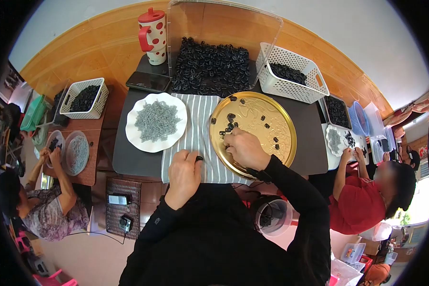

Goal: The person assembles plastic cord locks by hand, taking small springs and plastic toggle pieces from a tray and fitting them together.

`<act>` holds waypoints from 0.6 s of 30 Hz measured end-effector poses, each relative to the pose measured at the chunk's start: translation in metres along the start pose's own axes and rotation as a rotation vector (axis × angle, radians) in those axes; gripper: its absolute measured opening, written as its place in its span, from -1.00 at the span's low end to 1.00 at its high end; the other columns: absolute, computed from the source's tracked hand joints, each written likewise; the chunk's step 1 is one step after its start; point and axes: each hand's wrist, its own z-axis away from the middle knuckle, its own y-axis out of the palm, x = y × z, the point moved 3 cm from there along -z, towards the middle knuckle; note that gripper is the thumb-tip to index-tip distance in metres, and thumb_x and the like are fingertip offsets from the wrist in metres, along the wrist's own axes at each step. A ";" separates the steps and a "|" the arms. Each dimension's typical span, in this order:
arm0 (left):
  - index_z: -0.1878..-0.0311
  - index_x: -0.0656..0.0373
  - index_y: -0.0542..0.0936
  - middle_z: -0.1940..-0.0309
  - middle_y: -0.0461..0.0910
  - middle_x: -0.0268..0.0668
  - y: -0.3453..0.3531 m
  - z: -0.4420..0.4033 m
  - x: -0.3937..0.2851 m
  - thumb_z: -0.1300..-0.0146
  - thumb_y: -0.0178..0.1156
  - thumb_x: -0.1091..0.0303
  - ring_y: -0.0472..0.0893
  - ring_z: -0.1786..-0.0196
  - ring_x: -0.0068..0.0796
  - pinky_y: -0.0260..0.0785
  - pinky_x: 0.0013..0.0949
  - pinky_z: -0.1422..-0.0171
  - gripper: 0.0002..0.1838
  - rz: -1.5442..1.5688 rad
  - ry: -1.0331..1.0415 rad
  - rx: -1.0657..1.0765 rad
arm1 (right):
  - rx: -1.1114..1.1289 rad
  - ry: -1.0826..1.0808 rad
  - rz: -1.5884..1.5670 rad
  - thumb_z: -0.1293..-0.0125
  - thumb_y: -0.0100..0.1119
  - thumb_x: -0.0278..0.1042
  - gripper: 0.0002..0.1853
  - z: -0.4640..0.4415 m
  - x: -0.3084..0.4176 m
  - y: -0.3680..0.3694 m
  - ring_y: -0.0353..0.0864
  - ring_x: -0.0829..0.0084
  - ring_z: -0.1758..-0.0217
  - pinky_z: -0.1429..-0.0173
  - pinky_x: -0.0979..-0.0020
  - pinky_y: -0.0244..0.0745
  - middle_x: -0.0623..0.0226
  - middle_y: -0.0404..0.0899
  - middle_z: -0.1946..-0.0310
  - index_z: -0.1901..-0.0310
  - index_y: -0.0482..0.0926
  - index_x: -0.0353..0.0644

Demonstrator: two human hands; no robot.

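My left hand (184,174) is closed over the grey-and-white striped cloth (195,119), and a small black plastic piece (199,158) sticks out between its thumb and fingers. On the round gold tray (286,112), my right hand (247,150) reaches down with fingers bent together beside a small cluster of black pieces (231,122). What its fingertips hold, if anything, is hidden. More loose black pieces lie scattered over the tray. Left of the cloth stands a white scalloped plate (134,138) heaped with small grey metallic-looking pieces (158,120).
Behind the cloth, a clear bin (224,19) holds many black pieces. A white basket (291,93), a phone (148,82) and a spotted tumbler (153,40) stand around it. People work at tables on the left (88,171) and right. Below is a bucket (276,224).
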 end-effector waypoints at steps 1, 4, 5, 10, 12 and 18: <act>0.21 0.28 0.61 0.38 0.45 -0.11 -0.001 0.000 0.001 -0.07 0.22 0.51 0.50 0.21 -0.05 0.36 -0.09 0.24 -0.81 0.012 -0.010 -0.022 | 0.004 -0.002 -0.003 -0.06 0.20 -0.44 -0.92 -0.001 0.000 0.001 0.56 0.05 0.31 0.21 0.13 0.45 0.09 0.50 0.37 0.39 0.57 -0.22; 0.16 0.30 0.61 0.38 0.47 -0.11 -0.002 0.000 0.001 -0.08 0.22 0.53 0.52 0.28 -0.10 0.37 -0.19 0.27 -0.79 0.110 0.041 -0.095 | 0.017 0.006 -0.072 -0.06 0.21 -0.46 -0.92 -0.001 -0.005 -0.001 0.57 0.06 0.30 0.22 0.13 0.44 0.08 0.50 0.38 0.43 0.51 -0.24; 0.16 0.30 0.61 0.38 0.47 -0.11 -0.003 0.000 -0.002 -0.08 0.22 0.53 0.52 0.28 -0.10 0.37 -0.19 0.27 -0.79 0.110 0.041 -0.095 | 0.016 0.006 -0.134 -0.05 0.21 -0.48 -0.91 0.001 -0.007 -0.001 0.56 0.04 0.33 0.25 0.14 0.43 0.07 0.50 0.41 0.44 0.49 -0.25; 0.12 0.35 0.59 0.36 0.52 -0.18 0.002 0.002 -0.014 -0.15 0.23 0.55 0.53 0.43 -0.44 0.36 -0.47 0.35 -0.79 0.575 0.022 0.012 | -0.060 0.032 -0.488 -0.07 0.21 -0.52 -0.89 0.025 -0.003 -0.006 0.52 0.25 0.51 0.40 0.30 0.38 0.18 0.48 0.57 0.43 0.45 -0.28; 0.13 0.36 0.60 0.36 0.54 -0.21 0.014 0.001 -0.023 -0.20 0.21 0.54 0.53 0.41 -0.49 0.37 -0.49 0.34 -0.82 0.720 -0.020 0.040 | 0.018 0.253 -0.824 -0.20 0.21 -0.57 -0.89 0.040 -0.005 0.003 0.41 0.69 0.48 0.40 0.58 0.30 0.46 0.45 0.53 0.38 0.44 -0.26; 0.18 0.35 0.62 0.38 0.56 -0.31 0.045 0.009 -0.026 -0.29 0.15 0.53 0.53 0.39 -0.62 0.38 -0.58 0.35 -0.88 1.284 -0.282 0.281 | -0.148 0.148 -1.023 -0.23 0.16 -0.60 -0.96 0.065 0.019 0.000 0.42 0.70 0.40 0.33 0.61 0.32 0.49 0.47 0.48 0.32 0.50 -0.29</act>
